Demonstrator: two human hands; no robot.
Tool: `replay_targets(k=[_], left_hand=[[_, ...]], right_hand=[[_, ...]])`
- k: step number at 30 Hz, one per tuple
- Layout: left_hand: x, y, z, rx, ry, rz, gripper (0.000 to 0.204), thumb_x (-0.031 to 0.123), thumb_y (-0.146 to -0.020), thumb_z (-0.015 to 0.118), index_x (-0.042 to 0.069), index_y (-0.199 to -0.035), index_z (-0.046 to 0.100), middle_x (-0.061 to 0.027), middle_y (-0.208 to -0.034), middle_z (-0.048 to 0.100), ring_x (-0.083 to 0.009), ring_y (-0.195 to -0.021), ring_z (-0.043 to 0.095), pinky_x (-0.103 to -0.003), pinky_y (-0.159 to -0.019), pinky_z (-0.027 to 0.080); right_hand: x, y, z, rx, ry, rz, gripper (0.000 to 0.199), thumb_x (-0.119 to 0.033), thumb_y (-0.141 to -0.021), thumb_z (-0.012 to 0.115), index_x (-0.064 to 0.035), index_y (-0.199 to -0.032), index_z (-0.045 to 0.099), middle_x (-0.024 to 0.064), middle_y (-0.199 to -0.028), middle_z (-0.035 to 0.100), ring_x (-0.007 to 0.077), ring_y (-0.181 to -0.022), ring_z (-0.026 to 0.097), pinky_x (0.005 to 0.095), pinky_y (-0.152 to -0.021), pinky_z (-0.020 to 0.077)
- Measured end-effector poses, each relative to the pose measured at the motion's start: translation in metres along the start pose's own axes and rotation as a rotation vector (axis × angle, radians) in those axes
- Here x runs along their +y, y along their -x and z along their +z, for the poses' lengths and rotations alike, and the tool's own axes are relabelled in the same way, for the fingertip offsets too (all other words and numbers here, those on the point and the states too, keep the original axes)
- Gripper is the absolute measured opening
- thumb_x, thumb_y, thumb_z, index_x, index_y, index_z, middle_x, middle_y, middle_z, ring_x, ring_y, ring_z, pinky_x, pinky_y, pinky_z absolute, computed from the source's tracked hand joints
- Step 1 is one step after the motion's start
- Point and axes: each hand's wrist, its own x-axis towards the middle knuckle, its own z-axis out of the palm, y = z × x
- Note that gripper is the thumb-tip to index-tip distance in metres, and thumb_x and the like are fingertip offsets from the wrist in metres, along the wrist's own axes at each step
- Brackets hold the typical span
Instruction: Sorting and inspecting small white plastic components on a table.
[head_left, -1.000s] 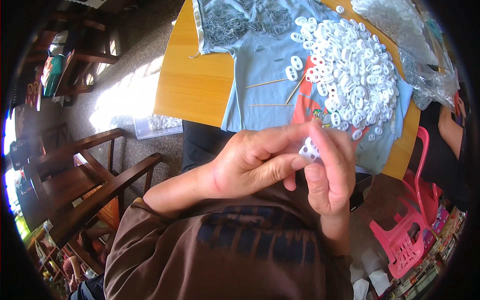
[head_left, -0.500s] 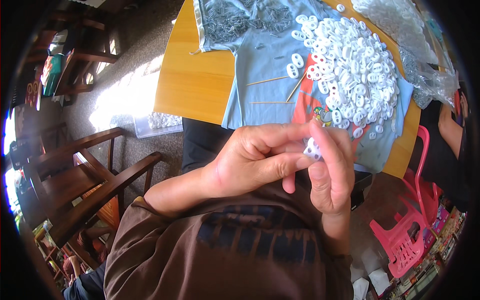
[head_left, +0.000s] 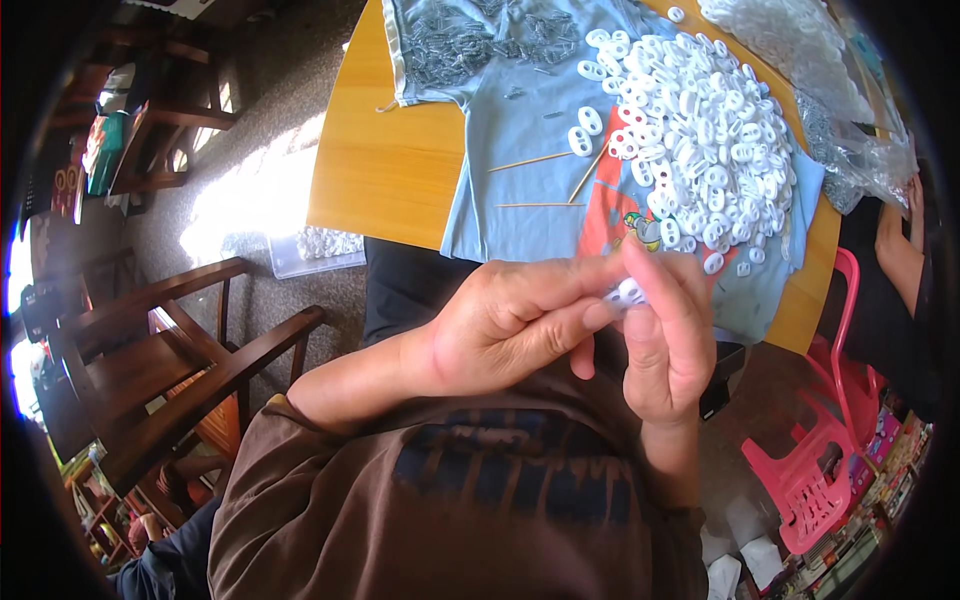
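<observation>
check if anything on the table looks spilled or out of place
Nothing looks clearly damaged, but a few strays stand out: one white piece lies alone beyond the white pile, and a few grey bits lie on the blue cloth, apart from the grey heap.

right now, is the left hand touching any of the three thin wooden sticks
Apart: the head view shows a strip of blue cloth, with its red print, between the left hand and the wooden sticks.
</observation>
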Motion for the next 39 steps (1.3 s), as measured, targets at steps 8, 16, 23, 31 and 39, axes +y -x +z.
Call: replay_targets(k=[8, 16, 23, 31, 39], left_hand=[[0.006, -0.005, 0.002, -0.003, 0.035, -0.136, 0.038, 0.007, -0.093, 0.042, -0.004, -0.129, 0.037, -0.0099, -0.101, 0.058, -0.0115, -0.070, 0.060, -0.022, -0.065, 0.049], [0.003, -0.004, -0.002, -0.025, 0.218, -0.102, 0.037, 0.007, -0.094, 0.040, -0.003, -0.129, 0.034, -0.0137, -0.104, 0.059, -0.0128, -0.072, 0.061, -0.022, -0.066, 0.050], [-0.003, -0.002, 0.001, -0.037, 0.394, -0.055, 0.037, 0.006, -0.094, 0.039, -0.004, -0.128, 0.032, -0.0184, -0.109, 0.057, -0.0168, -0.078, 0.063, -0.025, -0.068, 0.052], [0.003, -0.005, -0.007, -0.105, 0.064, -0.076, 0.040, -0.001, -0.092, 0.039, -0.004, -0.130, 0.029, -0.0170, -0.106, 0.058, -0.0178, -0.075, 0.063, -0.027, -0.069, 0.052], [-0.007, -0.003, 0.008, -0.059, 0.218, -0.007, 0.042, -0.001, -0.092, 0.038, -0.001, -0.132, 0.025, -0.0157, -0.100, 0.058, -0.0187, -0.073, 0.064, -0.026, -0.067, 0.052]], right_hand=[[-0.002, 0.009, 0.007, 0.220, -0.293, 0.221, 0.024, 0.003, -0.081, 0.057, 0.0025, -0.105, 0.055, 0.0106, -0.088, 0.059, 0.0163, -0.076, 0.054, 0.0260, -0.065, 0.0443], [-0.006, 0.004, 0.003, 0.102, -0.131, 0.122, 0.030, -0.003, -0.077, 0.063, 0.0012, -0.106, 0.057, 0.0136, -0.095, 0.059, 0.0194, -0.078, 0.057, 0.0251, -0.065, 0.0456], [-0.002, 0.004, 0.001, 0.084, -0.077, 0.079, 0.032, -0.006, -0.077, 0.065, 0.0010, -0.106, 0.057, 0.0147, -0.097, 0.059, 0.0201, -0.076, 0.058, 0.0270, -0.064, 0.0469], [0.002, 0.006, 0.001, 0.097, -0.002, 0.010, 0.030, -0.008, -0.079, 0.064, 0.0018, -0.107, 0.058, 0.0143, -0.096, 0.059, 0.0198, -0.075, 0.058, 0.0272, -0.063, 0.0469], [0.006, 0.006, 0.001, 0.096, 0.163, -0.086, 0.036, -0.013, -0.080, 0.062, 0.0037, -0.112, 0.056, 0.0137, -0.093, 0.058, 0.0211, -0.075, 0.057, 0.0290, -0.062, 0.0466]])
